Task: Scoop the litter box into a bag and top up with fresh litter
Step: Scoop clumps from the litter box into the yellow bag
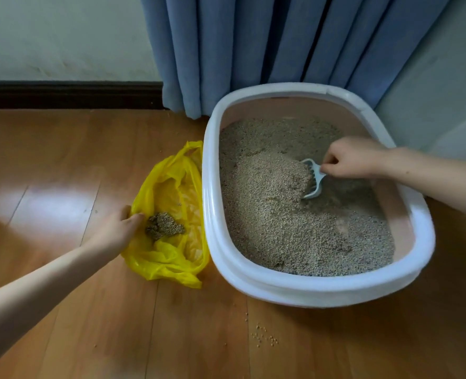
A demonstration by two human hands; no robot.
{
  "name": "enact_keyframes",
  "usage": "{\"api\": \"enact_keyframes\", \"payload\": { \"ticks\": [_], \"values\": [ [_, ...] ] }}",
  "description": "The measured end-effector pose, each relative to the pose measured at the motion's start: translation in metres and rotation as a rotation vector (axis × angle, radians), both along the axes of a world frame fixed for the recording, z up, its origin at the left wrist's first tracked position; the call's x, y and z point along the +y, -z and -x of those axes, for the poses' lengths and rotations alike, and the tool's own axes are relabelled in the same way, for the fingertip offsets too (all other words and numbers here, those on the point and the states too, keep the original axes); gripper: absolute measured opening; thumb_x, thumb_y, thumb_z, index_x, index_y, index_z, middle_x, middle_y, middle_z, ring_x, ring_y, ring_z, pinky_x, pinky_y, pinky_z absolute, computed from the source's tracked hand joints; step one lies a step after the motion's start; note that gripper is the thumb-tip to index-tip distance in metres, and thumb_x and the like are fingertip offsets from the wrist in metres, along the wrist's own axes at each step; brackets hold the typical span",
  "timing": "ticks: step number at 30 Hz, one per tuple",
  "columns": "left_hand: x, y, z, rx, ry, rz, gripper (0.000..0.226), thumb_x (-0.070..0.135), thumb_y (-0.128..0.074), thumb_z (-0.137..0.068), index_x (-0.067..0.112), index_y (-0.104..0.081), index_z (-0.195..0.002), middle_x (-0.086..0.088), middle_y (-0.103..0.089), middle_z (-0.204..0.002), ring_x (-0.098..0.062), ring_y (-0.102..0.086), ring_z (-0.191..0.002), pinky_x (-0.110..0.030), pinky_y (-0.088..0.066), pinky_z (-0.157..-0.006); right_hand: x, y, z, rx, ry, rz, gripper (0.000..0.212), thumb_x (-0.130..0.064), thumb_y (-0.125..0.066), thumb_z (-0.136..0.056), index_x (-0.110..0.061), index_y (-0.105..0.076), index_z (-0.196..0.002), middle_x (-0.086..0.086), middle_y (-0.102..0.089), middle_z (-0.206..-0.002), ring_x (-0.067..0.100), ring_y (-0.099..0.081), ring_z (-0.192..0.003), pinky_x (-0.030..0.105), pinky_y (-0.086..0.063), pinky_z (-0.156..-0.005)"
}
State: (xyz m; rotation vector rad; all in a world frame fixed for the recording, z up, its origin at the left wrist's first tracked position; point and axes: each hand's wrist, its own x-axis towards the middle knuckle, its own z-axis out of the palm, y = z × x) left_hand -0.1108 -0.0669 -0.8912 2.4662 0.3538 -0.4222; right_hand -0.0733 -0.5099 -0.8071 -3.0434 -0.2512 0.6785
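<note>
Scooping step: scoop [312, 179] pinched by right hand [349, 160], dug into litter [294, 214]; bag [171, 214] edge gripped by left hand [117, 228]; lift, sift, carry over next

a home room: wood floor [62, 165], blue curtain [253, 45], dark skirting board [70, 94].

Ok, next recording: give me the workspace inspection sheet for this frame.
Surface: wooden floor, glare patch near the bag.
Job's things: litter box filled with litter; light blue scoop dug into a heaped mound; yellow bag lying open beside the box, dark clump inside.
Clutter: spilled granules on the floor in front of the box.
Grippers: left hand holds the bag's edge; right hand grips the scoop handle.
Cables: nothing seen.
Surroundings: blue curtain, pale wall, dark skirting board.
</note>
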Motion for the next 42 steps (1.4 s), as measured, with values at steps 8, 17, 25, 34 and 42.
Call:
{"api": "enact_keyframes", "payload": {
  "ticks": [8,17,25,34,42],
  "values": [
    [-0.017,-0.032,0.004,-0.058,-0.020,-0.007,0.074,0.058,-0.044,-0.069,0.015,-0.048,-0.129,-0.008,-0.056,-0.119,-0.027,-0.053,-0.106,-0.035,-0.039,-0.078,0.030,0.023,0.016,-0.035,0.191,-0.307,0.033,-0.034,-0.058,-0.092,-0.013,-0.074,-0.073,-0.007,-0.039,-0.039,0.007,-0.024,-0.034,0.020,-0.020,-0.037],
    [-0.061,-0.069,0.024,-0.398,0.627,-0.029,0.070,0.062,-0.044,-0.082,0.021,-0.043,-0.138,0.008,-0.043,-0.139,-0.008,-0.041,-0.124,-0.017,-0.031,-0.095,0.056,0.039,0.042,0.004,0.437,-0.722,0.032,-0.029,-0.063,-0.089,-0.010,-0.073,-0.066,-0.002,-0.058,-0.051,0.011,-0.045,-0.049,0.024,-0.036,-0.053],
    [-0.071,-0.071,0.043,-0.578,1.105,-0.209,0.062,0.057,-0.041,-0.093,0.019,-0.043,-0.141,-0.001,-0.042,-0.145,-0.017,-0.033,-0.139,-0.024,-0.019,-0.114,0.049,0.023,0.041,-0.151,0.562,-0.932,0.028,-0.023,-0.062,-0.091,-0.004,-0.074,-0.074,0.005,-0.060,-0.052,0.016,-0.046,-0.053,0.029,-0.037,-0.058],
    [-0.080,-0.061,0.043,-0.623,1.309,-0.197,0.057,0.055,-0.050,-0.091,0.018,-0.053,-0.134,0.004,-0.051,-0.139,-0.012,-0.035,-0.138,-0.031,-0.025,-0.114,0.035,0.024,0.069,-0.191,0.647,-0.914,0.032,-0.022,-0.060,-0.093,-0.008,-0.070,-0.066,-0.008,-0.050,-0.036,0.000,-0.039,-0.034,0.012,-0.031,-0.041],
    [-0.083,-0.058,0.043,-0.668,1.286,-0.183,0.049,0.050,-0.045,-0.094,0.015,-0.061,-0.126,0.003,-0.060,-0.129,-0.016,-0.045,-0.131,-0.030,-0.030,-0.111,0.030,0.024,0.097,-0.166,0.581,-0.866,0.035,-0.025,-0.060,-0.093,-0.006,-0.070,-0.064,-0.007,-0.052,-0.041,0.011,-0.045,-0.046,0.028,-0.035,-0.056]
  ]
}}
